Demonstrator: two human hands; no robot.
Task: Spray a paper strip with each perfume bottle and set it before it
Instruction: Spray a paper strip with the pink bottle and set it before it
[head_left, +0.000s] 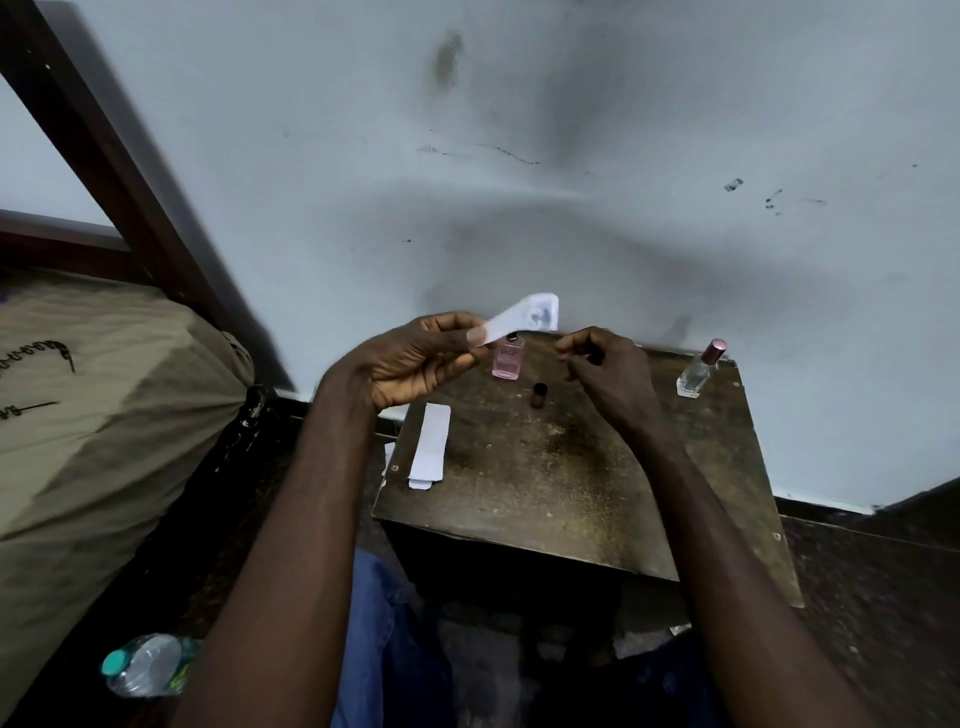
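Note:
My left hand (415, 358) pinches one end of a white paper strip (519, 317), held up above the small wooden table (561, 483). Just below the strip stands a pink perfume bottle (507, 358) with its cap off. Its dark cap (539, 395) stands on the table in front of it. My right hand (605, 369) hovers to the right of the pink bottle, fingers curled, with nothing clearly in it. A clear perfume bottle (698, 371) with a pink cap stands at the table's far right corner. A stack of spare paper strips (430, 444) lies at the table's left edge.
The table stands against a grey-blue wall (519, 156). A covered bed with a dark wooden frame (104, 395) is at the left. A plastic water bottle (143, 665) lies on the dark floor at the lower left. My knees are below the table.

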